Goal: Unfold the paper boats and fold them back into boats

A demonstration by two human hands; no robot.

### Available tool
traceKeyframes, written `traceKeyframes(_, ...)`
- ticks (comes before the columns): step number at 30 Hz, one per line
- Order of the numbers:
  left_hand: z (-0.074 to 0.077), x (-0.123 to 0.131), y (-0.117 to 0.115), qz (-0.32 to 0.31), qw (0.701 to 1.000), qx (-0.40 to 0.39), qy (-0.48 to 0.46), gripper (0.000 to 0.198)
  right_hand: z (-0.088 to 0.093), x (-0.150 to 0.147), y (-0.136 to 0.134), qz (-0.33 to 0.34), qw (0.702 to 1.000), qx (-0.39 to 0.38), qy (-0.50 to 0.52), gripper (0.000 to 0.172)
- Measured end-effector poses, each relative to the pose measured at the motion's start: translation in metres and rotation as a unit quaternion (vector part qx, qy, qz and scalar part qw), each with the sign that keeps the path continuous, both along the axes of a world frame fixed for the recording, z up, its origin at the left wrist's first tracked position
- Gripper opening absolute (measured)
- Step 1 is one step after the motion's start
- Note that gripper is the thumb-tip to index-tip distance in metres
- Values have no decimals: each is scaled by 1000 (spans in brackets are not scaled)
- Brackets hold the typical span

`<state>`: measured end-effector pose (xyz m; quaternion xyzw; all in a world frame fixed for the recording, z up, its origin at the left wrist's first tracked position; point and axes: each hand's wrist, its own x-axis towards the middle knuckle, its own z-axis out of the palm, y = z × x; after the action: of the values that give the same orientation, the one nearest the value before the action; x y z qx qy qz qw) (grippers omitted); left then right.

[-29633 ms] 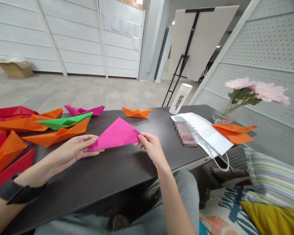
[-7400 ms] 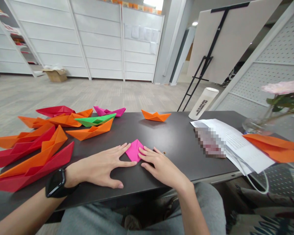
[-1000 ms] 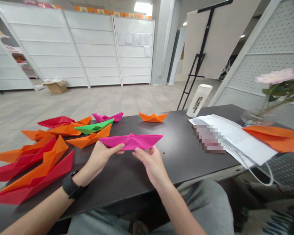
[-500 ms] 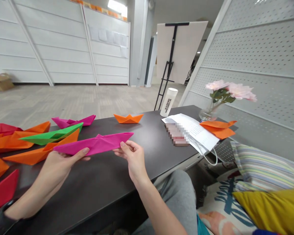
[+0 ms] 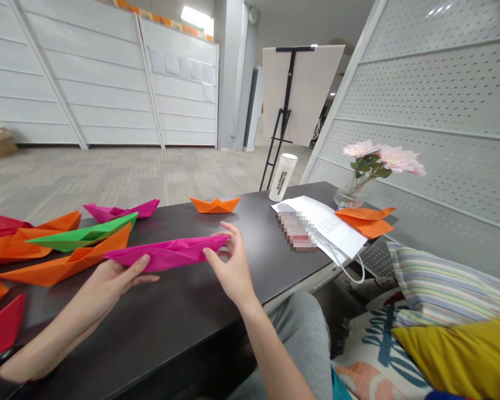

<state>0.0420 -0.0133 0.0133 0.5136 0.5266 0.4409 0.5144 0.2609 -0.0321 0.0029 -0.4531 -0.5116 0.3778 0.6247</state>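
Note:
Between my hands, above the dark table, is a long magenta paper boat. My left hand grips its left part, thumb on the near side and fingers beneath. At the right tip, my right hand pinches the paper between thumb and fingers. Left of my hands lie an orange paper boat, a green paper boat and another magenta paper boat. Further over are red and orange boats, partly cut off by the frame. A small orange paper boat stands alone beyond my right hand.
To the right are a white cylindrical bottle, a white paper bag, a blurred pinkish object, folded orange paper and a glass vase with pink flowers. Cushions lie beside my knee.
The magenta boat in my hands has tilted, showing more of its top fold. My right hand has shifted its grip onto the right tip, with its fingers raised. The camera view has moved slightly.

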Motion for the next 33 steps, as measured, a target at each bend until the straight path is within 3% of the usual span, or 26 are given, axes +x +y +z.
traceKeyframes(3, -1, 2, -1, -52, 998, -10, -17, 49, 7, 15, -3, 28, 984, 56, -166, 21)
traceKeyframes(7, -4, 4, -1, -92, 996, -15, -2, 52, 4, 26, -2, 104, 955, 26, -277, 15)
traceKeyframes(14, -15, -2, 4, -116, 993, -10, 10, 56, -3, 31, 2, 121, 938, 14, -325, 7)
traceKeyframes(18, -24, -6, 7, -106, 994, -17, 21, 64, 12, 73, 10, 67, 948, 59, -306, 6)
traceKeyframes(21, -27, -6, 7, -116, 993, -20, 25, 63, 25, 123, 34, -23, 935, 81, -344, 10)
traceKeyframes(24, -25, -5, 6, -116, 993, -21, 21, 62, 35, 170, 72, -112, 894, 47, -431, 7)
traceKeyframes(31, -25, -5, 8, -115, 993, -21, 23, 61, 34, 225, 146, -100, 835, -55, -538, 3)
traceKeyframes(33, -26, -5, 8, -117, 993, -18, 23, 60, 30, 232, 156, -79, 815, -80, -569, 13)
